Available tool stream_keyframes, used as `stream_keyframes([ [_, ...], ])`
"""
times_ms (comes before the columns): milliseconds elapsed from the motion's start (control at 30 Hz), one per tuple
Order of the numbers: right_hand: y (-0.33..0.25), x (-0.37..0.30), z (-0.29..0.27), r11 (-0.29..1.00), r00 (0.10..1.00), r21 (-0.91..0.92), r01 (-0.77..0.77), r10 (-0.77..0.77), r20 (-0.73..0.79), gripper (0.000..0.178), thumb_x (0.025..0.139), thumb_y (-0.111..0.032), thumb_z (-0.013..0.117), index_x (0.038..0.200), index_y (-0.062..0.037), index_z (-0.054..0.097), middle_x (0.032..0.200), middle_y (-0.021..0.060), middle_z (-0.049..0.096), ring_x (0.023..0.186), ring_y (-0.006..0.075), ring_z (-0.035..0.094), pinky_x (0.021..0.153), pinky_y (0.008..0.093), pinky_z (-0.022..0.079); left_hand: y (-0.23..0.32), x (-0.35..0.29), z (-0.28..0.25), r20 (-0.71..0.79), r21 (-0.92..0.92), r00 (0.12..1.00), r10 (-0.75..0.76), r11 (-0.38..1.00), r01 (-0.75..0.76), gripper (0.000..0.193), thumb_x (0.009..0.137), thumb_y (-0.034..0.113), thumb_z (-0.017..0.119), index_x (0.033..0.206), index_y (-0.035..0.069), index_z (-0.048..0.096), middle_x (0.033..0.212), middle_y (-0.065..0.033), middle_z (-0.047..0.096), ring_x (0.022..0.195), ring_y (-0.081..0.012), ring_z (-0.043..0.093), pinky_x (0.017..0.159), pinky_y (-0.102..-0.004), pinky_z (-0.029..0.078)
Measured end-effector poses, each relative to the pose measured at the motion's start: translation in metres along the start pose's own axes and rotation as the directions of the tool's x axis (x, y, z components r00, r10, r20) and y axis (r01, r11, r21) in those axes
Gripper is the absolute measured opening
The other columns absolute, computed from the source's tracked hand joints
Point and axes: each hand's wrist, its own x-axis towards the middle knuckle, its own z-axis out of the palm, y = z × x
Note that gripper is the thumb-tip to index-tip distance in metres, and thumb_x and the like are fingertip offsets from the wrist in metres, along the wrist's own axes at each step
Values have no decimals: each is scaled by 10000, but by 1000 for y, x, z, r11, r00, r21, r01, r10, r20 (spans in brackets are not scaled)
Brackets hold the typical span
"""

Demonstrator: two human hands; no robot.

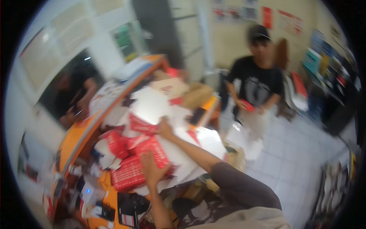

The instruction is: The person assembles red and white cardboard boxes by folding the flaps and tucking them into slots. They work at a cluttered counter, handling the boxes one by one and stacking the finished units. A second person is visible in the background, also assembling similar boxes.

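My left hand (152, 168) lies with its fingers stretched out on a red printed cardboard box (126, 174) on the cluttered desk. Farther off, my right hand (165, 129) has its fingers curled at the end of a smaller red carton piece (140, 125); motion blur softens the grip. Between the hands lies more red carton (152, 148). White sheets (150, 103) spread behind and beneath my right arm. Left of the box is a crumpled red-and-white package (115, 144).
An orange-topped counter ledge (82, 129) borders the pile. A phone (105, 210) and a black tablet-like item (127, 210) lie near the front. Brown cardboard (197, 95) sits at the back. A person (259, 76) stands across, holding something red; another person (82, 91) shows through an opening at left.
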Motion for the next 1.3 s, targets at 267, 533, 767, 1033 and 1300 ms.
stream_keyframes([
  [267,33,24,-11,982,984,174,73,-99,148,492,667,-376,849,980,-56,642,943,147,602,912,283,590,782,388,485,15,4,-17,111,-89,984,-139,985,149,1117,599,728,690,1450,98,335,1563,-86,207,1419,-376,188,1057,-659,237],
  [533,26,29,-18,972,964,194,130,-170,206,411,733,-410,790,934,-71,676,969,128,576,882,290,537,779,378,453,9,3,-16,95,-71,986,-136,987,143,1147,599,760,670,1446,61,338,1563,-86,206,1427,-351,182,1044,-670,255],
  [767,-11,20,-22,958,959,-138,250,-225,173,337,764,-373,764,892,-65,718,869,150,605,851,324,600,783,384,488,5,0,-10,106,-112,985,-135,983,146,1153,595,807,628,1436,65,357,1559,-97,216,1434,-330,175,1012,-697,273],
  [1033,6,38,-22,993,927,96,-62,22,374,299,746,-285,798,811,-10,699,808,106,640,696,184,615,610,297,478,4,2,-10,72,-96,991,-114,988,121,1155,615,845,562,1476,121,301,1572,-81,188,1443,-315,159,1028,-678,258],
  [1300,14,19,-28,813,901,474,-339,136,411,319,927,-339,630,1024,-36,601,805,9,568,664,68,508,556,224,432,0,-4,-8,11,-145,995,-100,984,100,1073,713,771,525,1517,151,179,1574,-98,179,1452,-300,145,1045,-695,181],
])
